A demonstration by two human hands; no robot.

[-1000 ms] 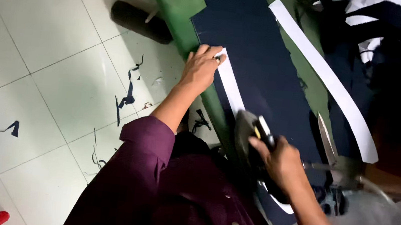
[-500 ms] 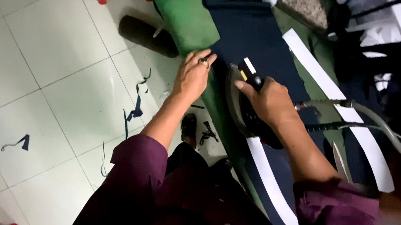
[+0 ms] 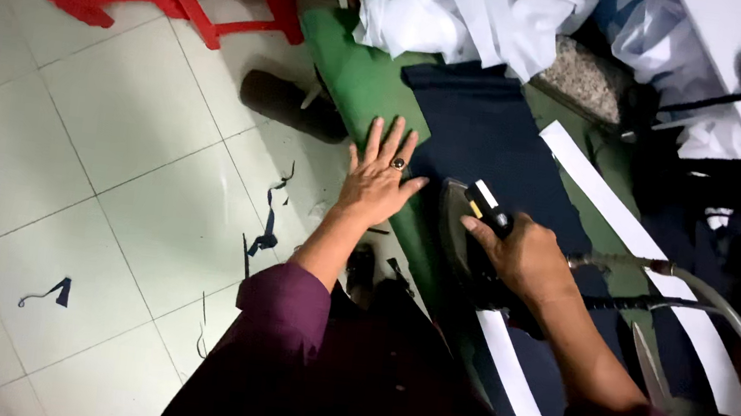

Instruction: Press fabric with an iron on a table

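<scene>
Pressing flat, left hand point(image 3: 380, 179) lies open, fingers spread, palm down on the green desk point(image 3: 358, 76) cover at the near edge of the navy fabric point(image 3: 490, 138); no grip on anything. Right hand point(image 3: 527, 258) clenched around the handle of the steam iron point(image 3: 471, 220), sole resting on the navy fabric, just beside the left fingertips. White interfacing strip point(image 3: 518, 383) running under the iron. Second white strip point(image 3: 628, 228) lying farther right.

A green-covered ironing board point(image 3: 358, 76) is seen running diagonally through the frame's middle; a dark navy cloth point(image 3: 489, 143) and white strips point(image 3: 617, 208) are laid on it.
</scene>
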